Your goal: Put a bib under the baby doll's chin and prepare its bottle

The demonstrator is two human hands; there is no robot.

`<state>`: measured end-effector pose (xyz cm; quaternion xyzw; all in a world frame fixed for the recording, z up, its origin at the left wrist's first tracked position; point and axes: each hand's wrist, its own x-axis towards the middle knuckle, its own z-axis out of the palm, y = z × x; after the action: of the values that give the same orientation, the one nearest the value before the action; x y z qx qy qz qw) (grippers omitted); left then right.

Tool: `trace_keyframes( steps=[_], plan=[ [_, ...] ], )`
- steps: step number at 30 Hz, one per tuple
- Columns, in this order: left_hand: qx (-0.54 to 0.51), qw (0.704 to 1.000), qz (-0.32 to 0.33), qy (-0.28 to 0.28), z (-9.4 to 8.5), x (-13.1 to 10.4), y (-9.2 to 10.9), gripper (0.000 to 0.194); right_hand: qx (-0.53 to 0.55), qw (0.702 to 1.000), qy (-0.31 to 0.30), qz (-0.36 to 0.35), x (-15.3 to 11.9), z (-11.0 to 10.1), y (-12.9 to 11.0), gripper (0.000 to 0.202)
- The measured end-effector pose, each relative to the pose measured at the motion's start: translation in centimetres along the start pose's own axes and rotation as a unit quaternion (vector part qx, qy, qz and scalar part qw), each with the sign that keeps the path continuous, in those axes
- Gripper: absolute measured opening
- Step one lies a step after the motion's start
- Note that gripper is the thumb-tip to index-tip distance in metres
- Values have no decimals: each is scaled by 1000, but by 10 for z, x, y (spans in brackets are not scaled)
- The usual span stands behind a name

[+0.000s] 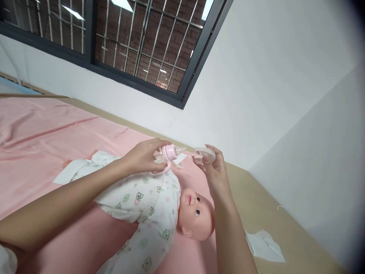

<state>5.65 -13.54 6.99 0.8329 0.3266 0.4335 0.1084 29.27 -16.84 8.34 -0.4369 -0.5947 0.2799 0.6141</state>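
Left hand (151,156) grips bottle (170,152), nipple (180,150) toward cap (205,154); right hand (217,173) pinches cap, just apart from nipple. Both held up near doll (151,196), lying on pink sheet (34,129). Step: likely capping or uncapping, can't tell which. Next move calls for steady bottle, cap clear of nipple tip.

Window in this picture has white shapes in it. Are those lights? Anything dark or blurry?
Head view: probably lamps mirrored in the window; head view: the right edge goes dark and blurry; head view: soft shadow darkens the sheet below the doll.
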Motion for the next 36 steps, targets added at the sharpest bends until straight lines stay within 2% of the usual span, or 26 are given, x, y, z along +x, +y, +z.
trace_keyframes(
  steps=[6, 13, 22, 36],
  plan=[
    [51, 998, 14, -43, 3, -3, 10, 62, -31, 999, -34, -15, -8, 14, -7, 58],
    [38, 999, -17, -32, 9, -5, 11, 71, -45, 994, -91, -28, -12, 24, -9, 56],
    [20, 999, -12, -26, 10, -6, 13, 65, -23, 986, -161, -35, -14, 26, -6, 44],
    [36, 999, 3, -26, 9, -7, 11, 67, -30, 986, -159, -52, -14, 26, -8, 41]
  ],
)
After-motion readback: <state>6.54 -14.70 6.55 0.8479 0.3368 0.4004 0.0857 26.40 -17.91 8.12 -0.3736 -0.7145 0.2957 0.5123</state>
